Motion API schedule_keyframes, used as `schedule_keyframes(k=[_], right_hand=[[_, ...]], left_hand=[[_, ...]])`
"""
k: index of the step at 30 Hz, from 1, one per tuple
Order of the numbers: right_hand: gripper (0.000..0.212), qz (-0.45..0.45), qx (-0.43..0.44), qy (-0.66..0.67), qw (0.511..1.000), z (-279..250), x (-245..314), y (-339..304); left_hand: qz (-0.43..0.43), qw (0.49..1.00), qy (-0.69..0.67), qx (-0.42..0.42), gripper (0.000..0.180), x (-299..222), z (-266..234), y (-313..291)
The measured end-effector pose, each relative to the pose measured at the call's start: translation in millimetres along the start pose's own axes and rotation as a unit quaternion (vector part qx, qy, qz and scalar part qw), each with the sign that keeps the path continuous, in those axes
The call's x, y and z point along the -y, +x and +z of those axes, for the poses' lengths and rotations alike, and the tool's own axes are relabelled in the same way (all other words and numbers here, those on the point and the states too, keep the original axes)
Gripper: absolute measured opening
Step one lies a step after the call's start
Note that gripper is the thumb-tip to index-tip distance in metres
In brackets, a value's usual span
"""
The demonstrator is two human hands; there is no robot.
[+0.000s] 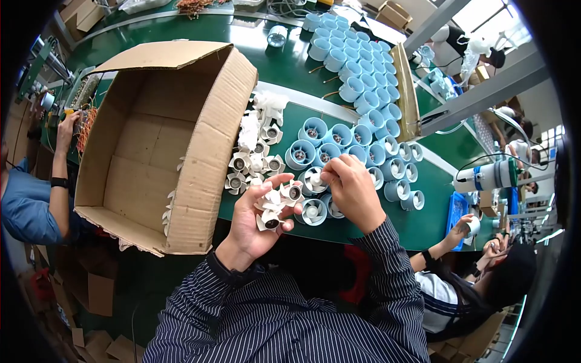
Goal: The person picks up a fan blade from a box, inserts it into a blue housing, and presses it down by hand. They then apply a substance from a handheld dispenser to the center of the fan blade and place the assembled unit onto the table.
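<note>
Left hand (251, 227) palm up, fingers curled round white plastic bladed impellers (272, 204), right hand (352, 184), fingers bent, at white bladed rotor (313, 179) inside light-blue cylindrical plastic cup (302, 189) on green tabletop (431, 224), can't tell whether pinching.

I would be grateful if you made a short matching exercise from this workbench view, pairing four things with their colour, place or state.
Things:
1. cardboard box
2. left hand
3. right hand
4. tabletop

Descriptions:
A. over the near end of the rows of light-blue cups
B. brown and open, to the person's left
C. green
D. holding white fan wheels

Right pairs: 1-B, 2-D, 3-A, 4-C.
</note>
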State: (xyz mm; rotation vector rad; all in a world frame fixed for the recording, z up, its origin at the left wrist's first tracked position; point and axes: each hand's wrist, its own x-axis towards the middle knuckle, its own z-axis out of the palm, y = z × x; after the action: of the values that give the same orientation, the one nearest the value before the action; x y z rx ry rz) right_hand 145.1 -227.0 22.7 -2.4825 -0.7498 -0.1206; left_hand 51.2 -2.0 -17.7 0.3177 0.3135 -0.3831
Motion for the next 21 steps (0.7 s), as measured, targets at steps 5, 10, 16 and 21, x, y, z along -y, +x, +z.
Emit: schedule_keyframes(k=[5,10,16,21], right_hand=[[0.010,-0.009,0.005,-0.007,1.000,1.7,5.7,1.2],[0.009,-0.058,0.008,-0.092,0.994,-1.5,13.2,5.5],[0.013,0.075,0.045,0.198,0.976,-23.8,33.8,-8.3],[0.019,0.151,0.113,0.327,0.926,-30.2,37.2,-15.3]], left_hand=[[-0.008,1.000,0.003,-0.001,0.054,-0.5,-0.9,2.3],[-0.006,1.000,0.004,0.009,0.051,1.0,0.8,2.9],[0.020,0.994,0.106,0.011,0.041,0.7,6.4,6.4],[0.042,0.963,0.263,0.030,0.030,-1.0,17.3,-0.6]])
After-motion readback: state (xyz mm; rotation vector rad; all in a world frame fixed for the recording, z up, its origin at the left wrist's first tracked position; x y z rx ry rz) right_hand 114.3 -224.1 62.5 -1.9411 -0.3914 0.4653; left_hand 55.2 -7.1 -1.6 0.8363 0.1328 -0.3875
